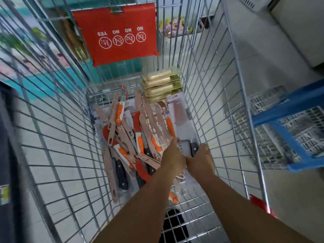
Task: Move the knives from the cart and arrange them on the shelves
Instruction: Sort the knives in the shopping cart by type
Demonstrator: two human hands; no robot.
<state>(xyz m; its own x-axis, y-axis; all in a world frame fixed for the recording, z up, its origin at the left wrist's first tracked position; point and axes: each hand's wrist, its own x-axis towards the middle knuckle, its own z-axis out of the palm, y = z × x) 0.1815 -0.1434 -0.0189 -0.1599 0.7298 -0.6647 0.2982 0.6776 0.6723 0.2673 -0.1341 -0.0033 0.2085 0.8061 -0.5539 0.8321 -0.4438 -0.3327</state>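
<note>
Reaching down into wire cart [210,88], both forearms entering from the lower edge. Left hand [172,157] and right hand [199,162] side by side, touching at the knuckles, low against the right wall of the cart. Both gripping the near end of a packaged cleaver [181,116]: broad blade on a white backing card, dark handle [193,148] lying between the two hands. Left fingers curling over the card's left edge, right fingers curling round its right edge by the handle. Card lying along the right wall, far end pointing away toward the front of the cart.

Remaining knives [133,137] lying in a loose heap on the cart floor, left of the cleaver: pinkish sheathed blades, orange-and-white handles, some red, a few black handles. Crossing and overlapping one another; exact count not readable, view blurring.

Stack of gold-coloured packs [162,85] sitting at the far right corner, just beyond the cleaver card. Red plastic flap [115,34] hanging on the far end, printed "YES NO NO NO" upside down. Blue-framed wire rack [287,127] standing outside, right of the cart.
</note>
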